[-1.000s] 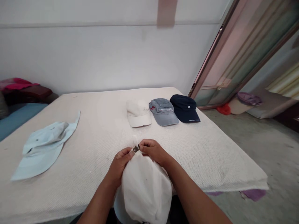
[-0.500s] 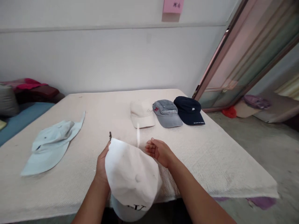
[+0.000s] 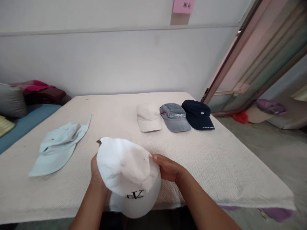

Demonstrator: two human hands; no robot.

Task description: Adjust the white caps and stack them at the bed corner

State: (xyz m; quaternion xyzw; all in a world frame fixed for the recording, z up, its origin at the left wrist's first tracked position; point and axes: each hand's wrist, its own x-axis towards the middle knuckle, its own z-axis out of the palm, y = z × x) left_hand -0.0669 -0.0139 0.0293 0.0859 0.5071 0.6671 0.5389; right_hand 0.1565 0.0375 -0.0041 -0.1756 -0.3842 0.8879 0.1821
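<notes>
A white cap [image 3: 127, 169] with a dark logo is held above the near edge of the covered table, its brim toward me. My left hand [image 3: 97, 169] grips its left side, with the fingers hidden behind the fabric. On the right side my right hand [image 3: 168, 166] is closed on the cap's edge, thumb on top. Farther back, a cream cap [image 3: 149, 118], a grey cap [image 3: 175, 118] and a navy cap [image 3: 198, 115] lie in a row. A crumpled pale blue cap [image 3: 57, 147] rests at the left.
The table [image 3: 216, 166] has a cream textured cover. Behind it stands a white wall with a pink note [image 3: 183, 5]. Cushions [image 3: 11, 100] lie at the far left. A framed sliding door [image 3: 240, 70] and a red item [image 3: 240, 117] on the floor are at the right.
My right hand has come onto the cap's right side, where it was apart before. The white cap has turned and shifted slightly left and up. The view has moved a little.
</notes>
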